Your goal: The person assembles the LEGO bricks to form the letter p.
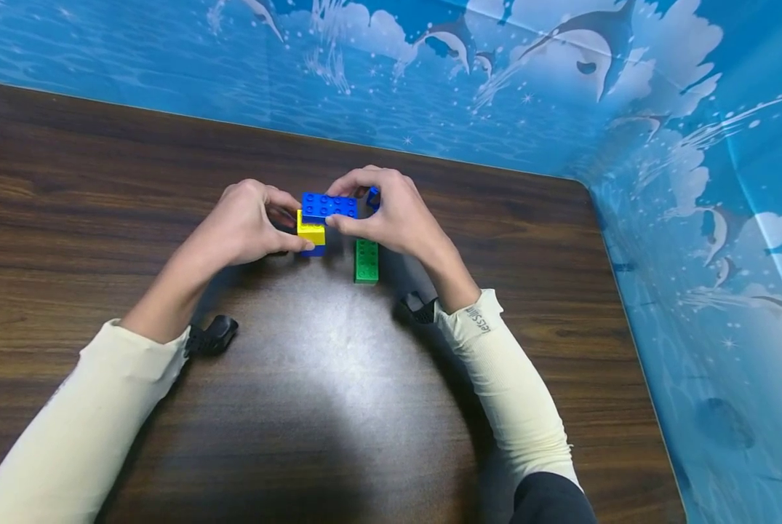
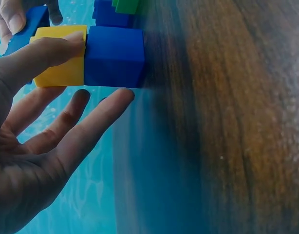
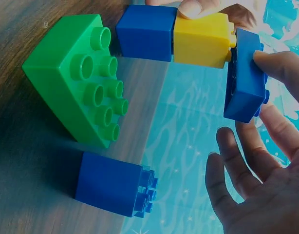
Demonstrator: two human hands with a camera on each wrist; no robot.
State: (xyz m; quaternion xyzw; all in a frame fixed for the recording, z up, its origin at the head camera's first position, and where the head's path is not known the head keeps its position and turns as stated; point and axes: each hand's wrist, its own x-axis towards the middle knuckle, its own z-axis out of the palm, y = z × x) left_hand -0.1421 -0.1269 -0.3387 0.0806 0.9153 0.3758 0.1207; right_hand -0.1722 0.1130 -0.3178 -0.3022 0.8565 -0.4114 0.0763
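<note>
A yellow block [image 1: 311, 231] sits on top of a blue block [image 2: 114, 57], the two forming a small stack on the table. My left hand [image 1: 243, 225] pinches the yellow block between thumb and fingers. In my right hand [image 1: 393, 211] a long blue brick [image 3: 245, 75] with two rows of studs is pinched. It lies over the yellow block's studs, slightly tilted against them in the right wrist view, its free end jutting out to the right. A green brick [image 1: 366, 262] lies studs up just nearer than my right hand.
Another blue block [image 3: 110, 184] stands behind the right hand, partly hidden by it in the head view. The dark wooden table [image 1: 266, 451] ends at a blue dolphin-printed sheet [image 1: 377, 73] along the back and right. Both wrists carry black cameras.
</note>
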